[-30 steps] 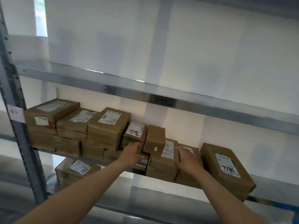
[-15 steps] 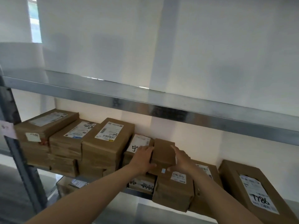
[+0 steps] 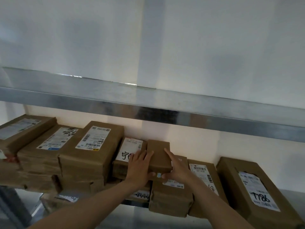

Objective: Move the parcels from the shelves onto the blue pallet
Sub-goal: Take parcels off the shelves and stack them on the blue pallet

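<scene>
A small brown parcel (image 3: 158, 154) lies on top of a stack on the metal shelf (image 3: 137, 203). My left hand (image 3: 140, 167) grips its left side and my right hand (image 3: 177, 169) grips its right side, thumbs on its front face. Beneath it sits a parcel with a white label (image 3: 170, 195). A parcel with black handwriting (image 3: 130, 149) lies just to the left, partly covered by my left hand. The blue pallet is out of view.
Several taller brown parcels fill the shelf to the left, among them a large labelled box (image 3: 92, 151). A long parcel marked in black ink (image 3: 257, 192) lies at the right. The upper shelf's steel edge (image 3: 165, 113) runs close overhead. Another parcel (image 3: 66, 198) shows on the shelf below.
My view has come closer to the shelf and tilted up. Both hands rose from the lower parcels to the small top parcel and closed on its sides.
</scene>
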The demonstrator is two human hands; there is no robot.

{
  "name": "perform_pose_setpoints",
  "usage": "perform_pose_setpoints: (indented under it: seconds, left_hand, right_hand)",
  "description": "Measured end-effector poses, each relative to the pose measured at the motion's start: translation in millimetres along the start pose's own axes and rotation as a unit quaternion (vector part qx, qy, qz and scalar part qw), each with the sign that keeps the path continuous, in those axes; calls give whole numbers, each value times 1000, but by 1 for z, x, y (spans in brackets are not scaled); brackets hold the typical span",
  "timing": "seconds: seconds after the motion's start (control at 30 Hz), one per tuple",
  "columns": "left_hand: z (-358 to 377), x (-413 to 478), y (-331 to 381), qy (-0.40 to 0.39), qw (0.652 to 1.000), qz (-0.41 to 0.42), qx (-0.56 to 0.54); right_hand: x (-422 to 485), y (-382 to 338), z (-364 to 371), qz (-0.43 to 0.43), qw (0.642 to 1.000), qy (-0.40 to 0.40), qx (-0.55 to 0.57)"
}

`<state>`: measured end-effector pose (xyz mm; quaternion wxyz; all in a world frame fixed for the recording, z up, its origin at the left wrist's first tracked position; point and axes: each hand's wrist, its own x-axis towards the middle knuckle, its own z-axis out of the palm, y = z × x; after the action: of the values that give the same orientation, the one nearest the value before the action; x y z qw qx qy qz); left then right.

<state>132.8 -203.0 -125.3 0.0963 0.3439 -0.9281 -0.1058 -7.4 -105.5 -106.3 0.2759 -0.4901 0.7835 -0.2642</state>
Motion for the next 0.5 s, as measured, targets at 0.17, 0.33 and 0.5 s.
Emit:
perform_pose_setpoints:
  seconds: [0.17,0.33,0.5]
  left_hand:
    - [-2,1,0,-7,1000,8,-28]
    - [-9,-3,-1,-27,996,47,-70]
    - [-14,-14,8,-50,979,138,-142]
  right_hand:
    - [-11,-11,7,10,999,40,24]
    - [-29,-18,14,21,995,90,23]
    - [-63,-14,28,48,981,185,47]
